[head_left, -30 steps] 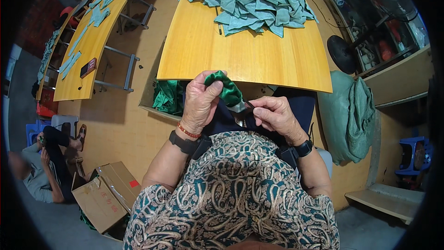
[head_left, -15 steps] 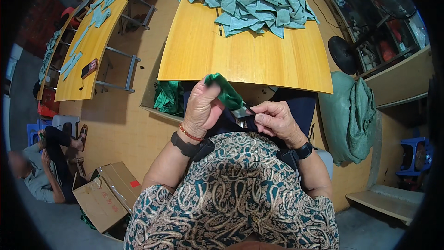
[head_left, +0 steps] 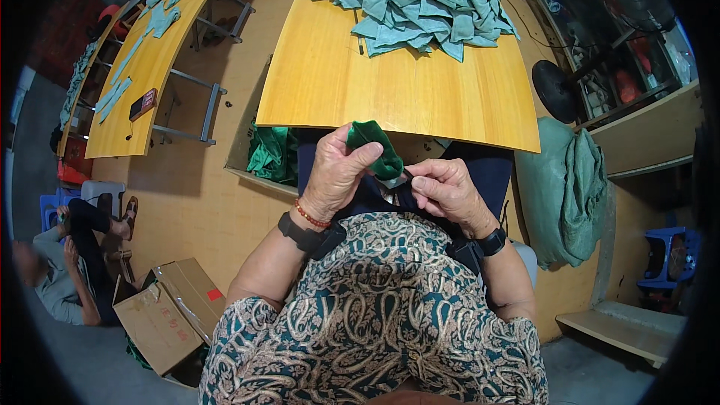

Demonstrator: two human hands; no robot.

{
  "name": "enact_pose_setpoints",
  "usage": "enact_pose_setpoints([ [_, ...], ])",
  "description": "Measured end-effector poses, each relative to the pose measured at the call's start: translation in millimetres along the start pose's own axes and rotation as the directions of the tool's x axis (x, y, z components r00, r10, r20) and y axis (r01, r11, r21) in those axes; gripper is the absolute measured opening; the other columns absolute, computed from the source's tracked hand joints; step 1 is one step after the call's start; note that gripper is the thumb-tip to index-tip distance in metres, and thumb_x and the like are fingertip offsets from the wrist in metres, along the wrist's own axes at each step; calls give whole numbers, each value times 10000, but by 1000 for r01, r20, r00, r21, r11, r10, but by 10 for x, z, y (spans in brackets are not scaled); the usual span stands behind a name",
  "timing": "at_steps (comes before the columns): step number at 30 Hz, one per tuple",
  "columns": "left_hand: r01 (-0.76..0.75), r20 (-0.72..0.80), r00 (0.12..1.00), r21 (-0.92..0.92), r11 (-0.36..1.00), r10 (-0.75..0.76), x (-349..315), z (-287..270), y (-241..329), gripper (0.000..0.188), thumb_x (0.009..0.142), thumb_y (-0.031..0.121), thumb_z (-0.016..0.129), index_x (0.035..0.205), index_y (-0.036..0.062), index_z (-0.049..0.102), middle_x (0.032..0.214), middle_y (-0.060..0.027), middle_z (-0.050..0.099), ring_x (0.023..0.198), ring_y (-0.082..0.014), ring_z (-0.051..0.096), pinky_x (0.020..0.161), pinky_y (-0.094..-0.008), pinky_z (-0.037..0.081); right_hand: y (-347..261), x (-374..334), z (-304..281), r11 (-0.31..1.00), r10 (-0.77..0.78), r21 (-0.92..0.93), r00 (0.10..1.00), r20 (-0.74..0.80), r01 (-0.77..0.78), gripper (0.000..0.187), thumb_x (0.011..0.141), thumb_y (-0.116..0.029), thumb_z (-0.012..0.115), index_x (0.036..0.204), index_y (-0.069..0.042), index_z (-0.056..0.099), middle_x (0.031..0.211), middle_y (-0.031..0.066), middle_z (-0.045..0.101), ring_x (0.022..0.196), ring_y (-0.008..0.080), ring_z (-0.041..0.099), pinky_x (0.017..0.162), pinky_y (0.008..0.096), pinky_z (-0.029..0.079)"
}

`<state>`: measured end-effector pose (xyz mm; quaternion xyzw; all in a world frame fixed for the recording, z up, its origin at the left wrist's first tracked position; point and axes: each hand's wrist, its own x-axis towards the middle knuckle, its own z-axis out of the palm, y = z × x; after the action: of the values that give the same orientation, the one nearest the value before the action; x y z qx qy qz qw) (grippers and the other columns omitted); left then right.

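A small tube-like piece of shiny dark green velvet cloth point(head_left: 377, 148) is held above my lap, just off the table's front edge. My left hand point(head_left: 334, 172) grips its upper end, the thumb lying across it. At the lower right end a pale lining or edge shows. My right hand point(head_left: 448, 192) is closed in a pinch on a thin dark stick-like tool point(head_left: 408, 175), whose tip meets that pale end; most of the tool is hidden by the fingers. Whether the tip goes inside the cloth, I cannot tell.
A yellow wooden table point(head_left: 390, 97) bears a heap of grey-green cloth pieces point(head_left: 435, 7) and a thin black stick point(head_left: 360, 43). Left of my knees, a carton point(head_left: 255, 169) holds shiny green cloth. A stuffed green sack point(head_left: 562, 195) stands right. Another person point(head_left: 64, 277) sits at the left.
The green cloth piece has turned slightly more upright, and my left thumb now presses across it. My right hand keeps its pinch by the lower end, almost unmoved.
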<state>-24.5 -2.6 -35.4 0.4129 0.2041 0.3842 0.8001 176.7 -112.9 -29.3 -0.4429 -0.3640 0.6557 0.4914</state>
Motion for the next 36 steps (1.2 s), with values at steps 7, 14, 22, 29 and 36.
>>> enact_pose_setpoints([
  [7,-13,-49,999,-335,942,-4,35,-12,40,185,937,107,675,1093,22,620,988,-60,688,908,-164,669,847,-354,552,35,-40,-15,999,-27,-37,1000,4,27,195,968,-78,605,1133,-23,695,661,4,629,476,2,470,407,151,331],
  [14,-83,-28,996,-209,974,79,55,-151,-2,206,924,71,677,1114,46,601,1030,-60,669,954,-185,660,876,-383,546,33,-22,-22,1000,15,-14,1000,9,-15,194,975,-89,602,1129,-14,692,664,11,630,464,9,466,398,157,323],
  [22,-41,-84,996,-195,980,25,-3,156,51,227,916,6,663,1131,28,593,1001,-44,660,914,-129,649,825,-303,560,115,4,38,992,-96,83,994,-45,99,203,984,-84,590,1149,1,673,670,28,637,448,23,459,394,165,328],
  [29,-41,-6,999,-178,983,41,24,31,-117,162,940,51,649,1098,42,615,988,-62,673,906,-162,661,828,-355,562,66,-1,18,995,-86,52,996,-21,87,208,978,-79,596,1150,11,671,677,47,647,449,25,466,394,163,332],
  [36,-95,-20,995,-290,952,93,34,-24,-78,152,935,58,664,1080,27,631,988,-64,685,905,-160,673,833,-327,560,-9,-40,-81,998,-56,28,994,92,53,212,976,-85,595,1147,8,679,666,55,644,437,25,462,386,159,328],
])
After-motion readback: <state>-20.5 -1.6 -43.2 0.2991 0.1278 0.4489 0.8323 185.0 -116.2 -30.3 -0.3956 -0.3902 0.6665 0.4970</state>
